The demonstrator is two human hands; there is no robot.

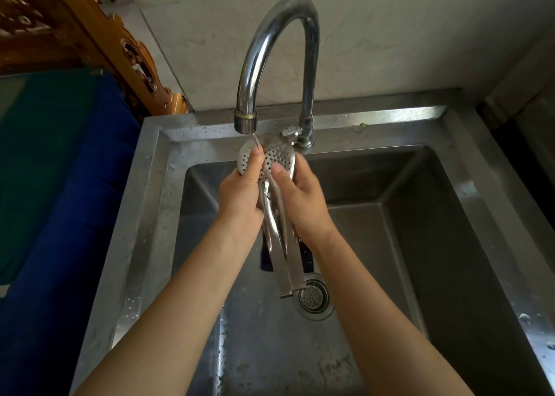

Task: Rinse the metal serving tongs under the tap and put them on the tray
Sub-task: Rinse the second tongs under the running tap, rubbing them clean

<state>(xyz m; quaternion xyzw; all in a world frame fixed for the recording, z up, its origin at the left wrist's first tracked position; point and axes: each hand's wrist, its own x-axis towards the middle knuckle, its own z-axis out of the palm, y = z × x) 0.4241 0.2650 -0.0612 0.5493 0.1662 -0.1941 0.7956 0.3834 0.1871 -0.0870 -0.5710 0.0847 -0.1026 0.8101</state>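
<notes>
Far left: dark blue cloth w/ green sheet on top (54, 155), draped just beside the sink; carved orange-brown wooden frame (132, 56) behind it. No tray in view, so drop-off spot unknown.
Sink rim: brushed stainless steel sink (150, 215), square basin, rim beaded w/ water drops, basin floor streaked wet.
Left hand: left hand (240, 191) wraps the left perforated head; fingers (255, 164) curled, thumb pressed on the metal, right under the stream.
Tap: curved chrome gooseneck tap (276, 53), thin stream running from the spout onto the heads.
Tongs: shiny metal serving tongs w/ round perforated heads (279, 215), held betw. both hands over the basin, heads up at the spout, flat arms hanging down toward me, hinge end above the drain.
Right hand: right hand (300, 197) cups the right head from the side; fingers mostly hidden behind the metal, thumb laid on the front, closed on it.
Drain: round metal strainer drain (313, 298), just beyond the hinge end.
Stage: prob. mid-rinse; move to tray not yet begun.
Risk 1: wet smooth steel + grip only at the heads, so tongs could slip & clatter into basin.
Risk 2: stream hitting curved heads may spray onto rim or cloth.
Risk 3: drips en route to tray.
Room: grey stained plaster wall (390, 35) behind; dark gap at right, unclear.
</notes>
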